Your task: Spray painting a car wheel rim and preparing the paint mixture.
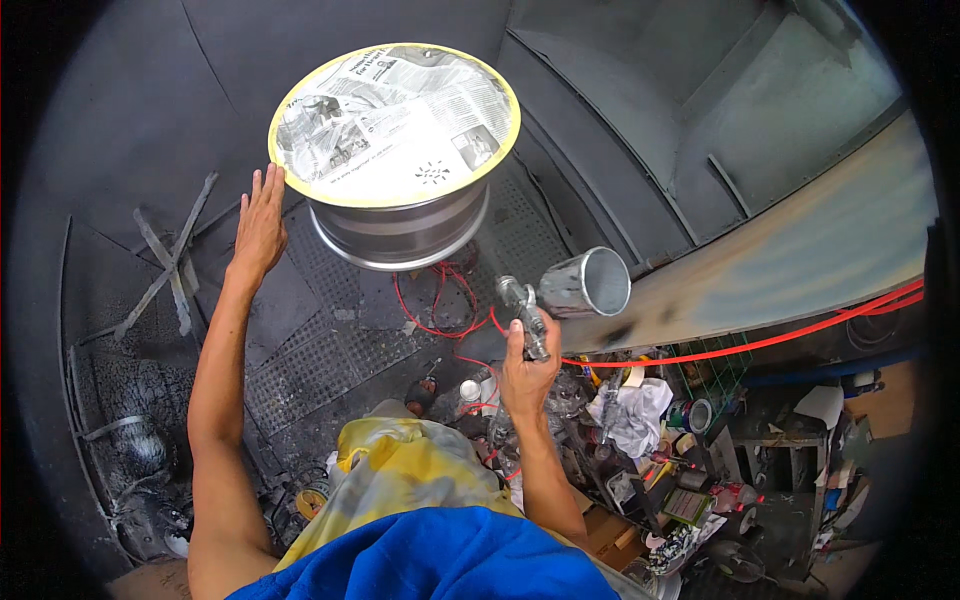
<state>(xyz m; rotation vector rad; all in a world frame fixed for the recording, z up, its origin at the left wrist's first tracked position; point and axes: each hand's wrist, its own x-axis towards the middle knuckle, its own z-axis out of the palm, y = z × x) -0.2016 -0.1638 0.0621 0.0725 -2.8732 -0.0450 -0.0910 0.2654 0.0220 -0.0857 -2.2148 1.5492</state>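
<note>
Left hand [262, 225] nearer, fingers outstretched right at the left edge of the wheel [400, 230]; right hand [530, 380], fingers clamped round the spray gun [521, 302], has the wheel ahead and leftward!

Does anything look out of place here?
Yes: the clutter at lower right looks odd, jumbled together without order. Beneath the wheel rim, the red hose lies in loose loops, possibly a trip hazard.

spray-paint workshop; it held one grey metal spray gun [522, 300], one long red hose [700, 357], one newspaper-masked silver wheel rim [405, 230], one grey-coated wall [120, 110] and jumbled cylindrical tins [702, 415].
</note>
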